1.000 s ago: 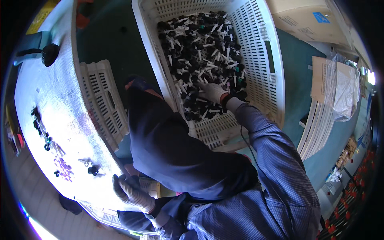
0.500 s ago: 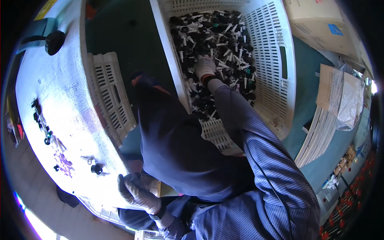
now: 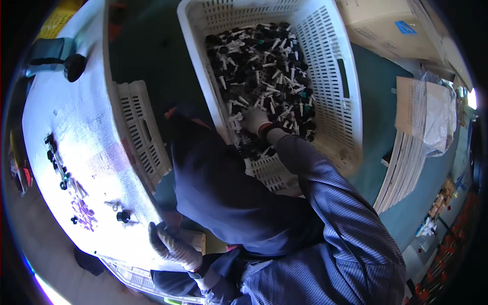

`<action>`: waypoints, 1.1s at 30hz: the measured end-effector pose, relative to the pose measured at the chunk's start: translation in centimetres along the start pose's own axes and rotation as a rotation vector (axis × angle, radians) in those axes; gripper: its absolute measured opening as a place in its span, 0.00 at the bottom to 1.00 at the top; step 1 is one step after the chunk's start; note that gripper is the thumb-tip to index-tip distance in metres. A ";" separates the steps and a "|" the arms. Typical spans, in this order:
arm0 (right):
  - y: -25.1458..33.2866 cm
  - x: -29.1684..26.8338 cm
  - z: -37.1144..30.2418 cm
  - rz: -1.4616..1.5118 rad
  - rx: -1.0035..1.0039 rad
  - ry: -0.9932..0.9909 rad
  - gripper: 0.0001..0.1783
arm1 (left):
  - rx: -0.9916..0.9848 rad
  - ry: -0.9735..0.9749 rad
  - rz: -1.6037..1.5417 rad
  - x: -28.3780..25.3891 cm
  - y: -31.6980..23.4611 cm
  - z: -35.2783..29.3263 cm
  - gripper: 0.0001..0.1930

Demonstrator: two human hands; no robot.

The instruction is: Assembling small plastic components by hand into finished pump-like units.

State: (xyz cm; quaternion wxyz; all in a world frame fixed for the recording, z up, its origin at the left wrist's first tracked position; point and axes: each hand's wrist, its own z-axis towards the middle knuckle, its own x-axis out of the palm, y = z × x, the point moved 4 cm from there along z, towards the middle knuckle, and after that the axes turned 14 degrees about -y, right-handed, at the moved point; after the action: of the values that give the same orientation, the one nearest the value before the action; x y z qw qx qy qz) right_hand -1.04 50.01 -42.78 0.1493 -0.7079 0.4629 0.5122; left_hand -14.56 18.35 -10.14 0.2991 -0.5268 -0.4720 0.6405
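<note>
My right hand (image 3: pixel 255 121), in a pale glove, reaches into a white slatted plastic crate (image 3: pixel 351 112) at the upper middle. Its fingers are down among a heap of small parts with black heads and white stems (image 3: pixel 269 76), so whether they grip any is hidden. At the lower left, my left hand (image 3: pixel 175 247) is gloved too and hovers by the front corner of the white-covered table (image 3: pixel 96 152). Its fingers are stretched out, with nothing in them. On the tabletop close by lie a black round part (image 3: pixel 123 216) and several small purple pieces (image 3: pixel 83 214).
A second slatted crate (image 3: pixel 140 132) stands beside the table edge. Flattened cardboard (image 3: pixel 401 170) and a plastic bag (image 3: pixel 438 119) lean at the right, below a large cardboard box (image 3: pixel 386 30). A dark lamp-like head (image 3: pixel 75 67) sits on the table's far end. My legs are beneath my arms.
My right hand has moved nearer within the crate, over the heap. The crate appears shifted left in the picture as the view moved. My left hand stays about the same.
</note>
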 end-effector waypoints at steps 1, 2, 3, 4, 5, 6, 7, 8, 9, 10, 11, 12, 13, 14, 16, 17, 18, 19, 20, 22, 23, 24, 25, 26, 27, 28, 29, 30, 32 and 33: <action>0.4 0.1 -0.8 0.045 -0.051 0.037 0.18 | -0.003 0.012 -0.001 0.1 -0.1 -0.2 0.19; 0.8 0.4 -1.9 0.093 -0.107 0.075 0.18 | 0.002 0.006 0.006 -0.1 -0.3 -0.1 0.19; 0.4 0.8 -3.2 0.093 -0.097 0.071 0.18 | 0.007 0.000 0.009 -0.1 -0.3 0.0 0.19; 0.0 1.0 -4.5 0.113 -0.086 0.037 0.18 | 0.007 0.010 0.007 -0.1 -0.1 0.1 0.19; -0.2 0.9 -5.4 0.135 -0.079 0.005 0.17 | -0.006 0.023 0.033 -0.4 0.2 0.4 0.20; -0.4 0.8 -5.8 0.136 -0.075 0.003 0.17 | -0.020 0.036 0.059 -0.5 0.4 0.5 0.20; -0.6 0.9 -6.1 0.170 -0.077 0.058 0.18 | -0.018 0.040 0.059 -0.5 0.6 0.6 0.20; -0.8 0.5 -6.5 0.204 -0.075 0.107 0.20 | 0.012 0.024 0.044 -0.5 0.6 0.5 0.20; -1.0 -0.2 -6.7 0.207 -0.068 0.100 0.20 | 0.042 0.006 0.028 -0.4 0.6 0.5 0.20; -1.3 -1.2 -6.9 0.265 -0.044 0.035 0.18 | 0.046 0.014 0.024 -0.6 0.9 0.7 0.20; -1.7 -2.0 -6.9 0.319 -0.019 -0.031 0.17 | 0.048 0.026 0.019 -0.6 1.1 0.8 0.20; -2.3 -2.3 -6.8 0.318 -0.012 -0.038 0.17 | 0.051 0.038 0.014 -0.7 1.2 0.8 0.20; -2.6 -2.6 -6.5 0.236 -0.073 -0.011 0.17 | 0.051 0.047 0.009 -0.8 1.2 0.8 0.20; -3.0 -2.7 -6.4 0.154 -0.133 0.019 0.17 | 0.055 0.055 0.020 -0.8 1.1 0.7 0.20; -4.2 -3.1 -6.4 0.151 -0.006 -0.039 0.17 | 0.058 0.072 0.028 -0.4 0.9 0.4 0.19; -4.8 -3.2 -6.4 0.152 0.107 -0.090 0.17 | 0.087 0.063 0.024 -0.4 0.7 0.4 0.19; -5.3 -3.1 -6.7 0.154 0.110 -0.093 0.17 | 0.115 0.053 0.020 -0.4 0.6 0.5 0.19; -6.0 -3.2 -7.3 0.124 0.122 -0.116 0.17 | 0.117 0.057 0.020 -0.5 0.8 0.7 0.19; -6.6 -3.2 -7.7 0.094 0.135 -0.139 0.17 | 0.110 0.067 0.025 -0.7 1.0 0.9 0.19; -7.5 -2.6 -8.2 0.074 0.172 -0.049 0.17 | 0.105 0.080 0.031 -0.9 1.3 1.1 0.19; -7.8 -2.7 -8.6 0.125 0.196 0.041 0.17 | 0.126 0.071 0.064 -0.8 1.0 1.0 0.18; -8.1 -2.7 -9.1 0.176 0.219 0.131 0.16 | 0.149 0.062 0.096 -0.7 0.7 0.9 0.17; -9.0 -2.0 -9.0 0.177 0.222 0.132 0.16 | 0.150 0.064 0.098 -0.6 0.7 0.8 0.17; -11.2 -2.1 -8.4 0.161 0.315 0.011 0.17 | 0.169 0.073 0.085 -0.2 0.5 0.5 0.16; -12.3 -2.6 -7.9 0.150 0.394 -0.103 0.19 | 0.193 0.069 0.080 -0.2 0.4 0.4 0.16; -13.7 -3.1 -7.7 0.198 0.486 -0.169 0.20 | 0.197 0.066 0.083 -0.1 0.2 0.3 0.16; -14.6 -4.1 -7.7 0.249 0.574 -0.231 0.21 | 0.174 0.046 0.065 -0.3 0.0 0.3 0.15; -16.3 -4.0 -7.4 0.247 0.577 -0.231 0.21 | 0.144 0.038 0.041 -0.2 -0.1 0.2 0.15; -20.2 -4.2 -7.4 0.105 0.760 -0.431 0.21 | 0.172 0.057 0.064 -0.2 0.1 0.3 0.15; -21.8 -3.7 -7.5 0.103 0.761 -0.430 0.21 | 0.203 0.072 0.086 -0.2 0.2 0.4 0.15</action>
State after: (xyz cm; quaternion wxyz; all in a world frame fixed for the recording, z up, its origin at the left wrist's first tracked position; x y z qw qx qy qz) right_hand 20.75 58.20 -42.11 0.4667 -0.4557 0.6117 0.4477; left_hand -14.82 17.95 -10.24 0.3398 -0.5364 -0.3707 0.6778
